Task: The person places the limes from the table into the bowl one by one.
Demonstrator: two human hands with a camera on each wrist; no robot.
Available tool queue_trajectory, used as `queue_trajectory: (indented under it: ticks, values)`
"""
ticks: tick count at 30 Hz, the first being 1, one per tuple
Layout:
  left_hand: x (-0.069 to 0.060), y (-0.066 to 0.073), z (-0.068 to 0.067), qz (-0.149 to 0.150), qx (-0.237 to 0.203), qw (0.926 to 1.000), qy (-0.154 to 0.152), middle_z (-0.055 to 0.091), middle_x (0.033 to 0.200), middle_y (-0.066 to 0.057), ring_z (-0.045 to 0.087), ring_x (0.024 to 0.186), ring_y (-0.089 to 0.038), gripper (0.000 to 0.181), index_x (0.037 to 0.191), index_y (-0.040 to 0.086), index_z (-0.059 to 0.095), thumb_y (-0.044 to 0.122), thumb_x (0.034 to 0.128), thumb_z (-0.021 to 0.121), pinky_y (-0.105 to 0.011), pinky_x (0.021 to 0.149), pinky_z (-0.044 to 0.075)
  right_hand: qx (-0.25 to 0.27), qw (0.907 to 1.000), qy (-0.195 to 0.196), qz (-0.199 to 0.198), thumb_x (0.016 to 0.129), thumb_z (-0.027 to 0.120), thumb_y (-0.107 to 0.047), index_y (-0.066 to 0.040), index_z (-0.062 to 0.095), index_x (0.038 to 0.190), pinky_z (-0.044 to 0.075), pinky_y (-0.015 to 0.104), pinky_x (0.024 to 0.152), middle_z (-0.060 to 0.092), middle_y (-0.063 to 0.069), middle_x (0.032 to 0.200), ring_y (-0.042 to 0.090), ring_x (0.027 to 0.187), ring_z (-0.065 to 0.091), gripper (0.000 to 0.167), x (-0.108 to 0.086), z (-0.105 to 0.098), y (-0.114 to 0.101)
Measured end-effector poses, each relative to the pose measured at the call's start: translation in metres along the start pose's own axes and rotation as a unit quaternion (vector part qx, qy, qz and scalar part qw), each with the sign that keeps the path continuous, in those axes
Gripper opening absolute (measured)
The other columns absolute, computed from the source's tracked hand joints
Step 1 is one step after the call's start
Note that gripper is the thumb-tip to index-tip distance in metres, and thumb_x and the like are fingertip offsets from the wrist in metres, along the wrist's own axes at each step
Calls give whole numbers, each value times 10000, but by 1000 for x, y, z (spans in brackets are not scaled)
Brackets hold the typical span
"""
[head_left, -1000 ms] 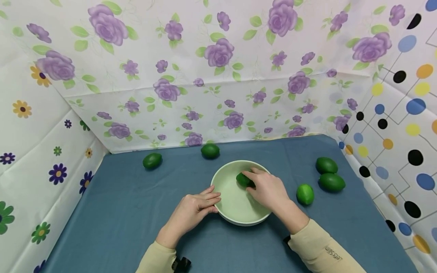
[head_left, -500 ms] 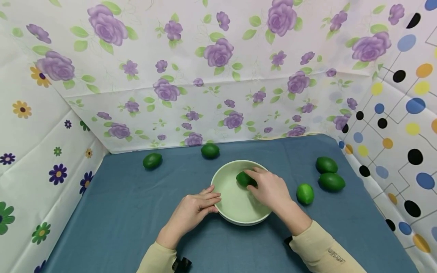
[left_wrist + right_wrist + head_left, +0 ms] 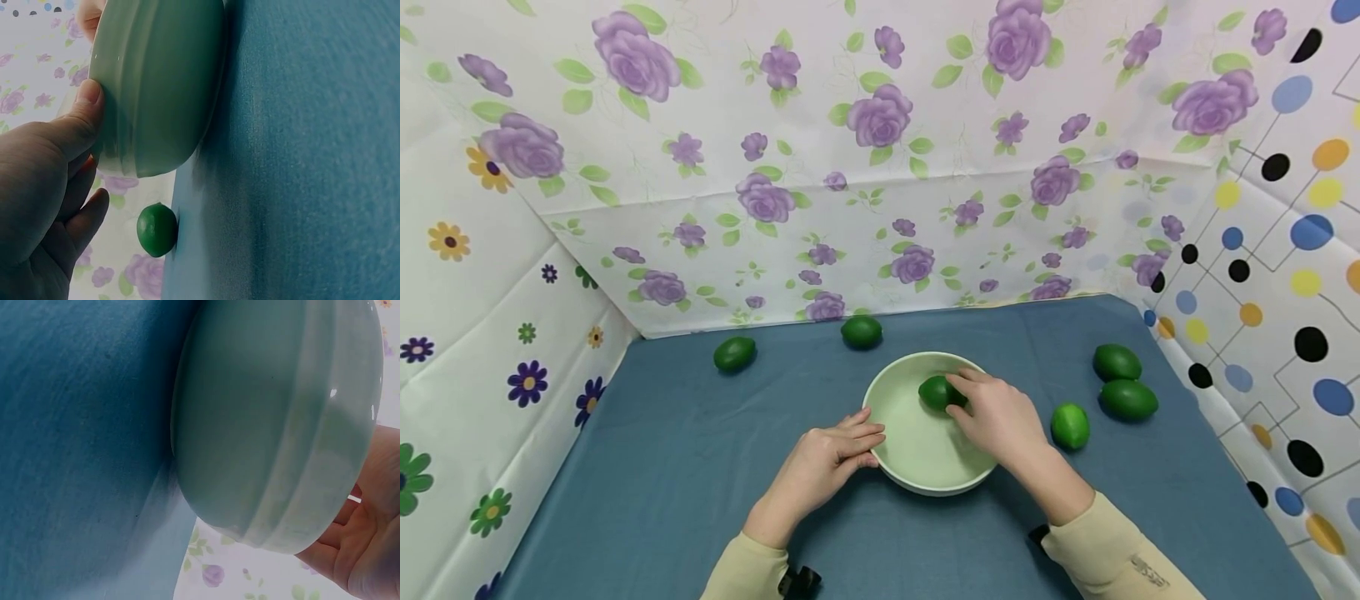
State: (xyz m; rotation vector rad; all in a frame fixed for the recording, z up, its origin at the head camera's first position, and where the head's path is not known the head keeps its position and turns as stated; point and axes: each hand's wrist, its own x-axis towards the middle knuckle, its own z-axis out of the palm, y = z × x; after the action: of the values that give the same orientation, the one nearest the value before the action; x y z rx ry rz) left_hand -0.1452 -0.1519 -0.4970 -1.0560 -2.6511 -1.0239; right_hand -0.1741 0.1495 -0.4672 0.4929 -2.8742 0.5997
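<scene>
A pale green bowl (image 3: 917, 454) stands on the blue cloth in the head view, a dark green lime (image 3: 934, 393) lying inside near its far right wall. My left hand (image 3: 823, 458) holds the bowl's left rim; in the left wrist view its thumb (image 3: 89, 103) presses the outer wall while the bowl hides some fingertips. Over the right rim reaches my right hand (image 3: 1000, 421), its index finger and thumb loosely spread around the lime's right end. The right wrist view shows the bowl's outer side (image 3: 269, 425) and part of the right hand (image 3: 369, 537); its fingertips are hidden there.
Two limes lie at the back, a left one (image 3: 734, 355) and a middle one (image 3: 862, 332). To the right are a bright green lime (image 3: 1070, 427) and two touching dark ones, a rear lime (image 3: 1117, 363) and a front lime (image 3: 1129, 401). Patterned sheets (image 3: 820, 183) enclose the table.
My right hand has slid slightly right, its fingers drawing back along the lime, so more of the fruit shows. The lime stays in place. My left hand and the bowl have not moved.
</scene>
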Motion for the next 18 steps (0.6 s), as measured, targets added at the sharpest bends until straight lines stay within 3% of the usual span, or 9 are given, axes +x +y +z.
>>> queue_trajectory:
  ticks: [6,13,18]
  values:
    - [0,1,0,-2,53,10000,-3,709,1391,18,539,1445,-200,387,1319,106,787,241,957,808,-370,1097,554,138,9997,149,-147,957,846,-213,-62,763,1344,652,567,811,704,176,1374,397,1121,738,423,-8,-1,5]
    - [0,0,0,-23,16,10000,64,716,1381,17,558,1432,-218,380,1312,107,793,234,954,807,-359,1099,552,939,9953,36,-231,968,839,-210,-34,760,1338,639,541,923,699,197,1378,388,1201,713,417,-14,-8,11]
    - [0,1,1,-94,15,10000,17,710,1390,29,544,1442,-192,380,1317,112,791,236,958,799,-333,1115,536,1229,9923,26,-162,971,835,-226,-47,753,1356,603,571,997,702,175,1382,394,1261,680,432,-19,-12,15]
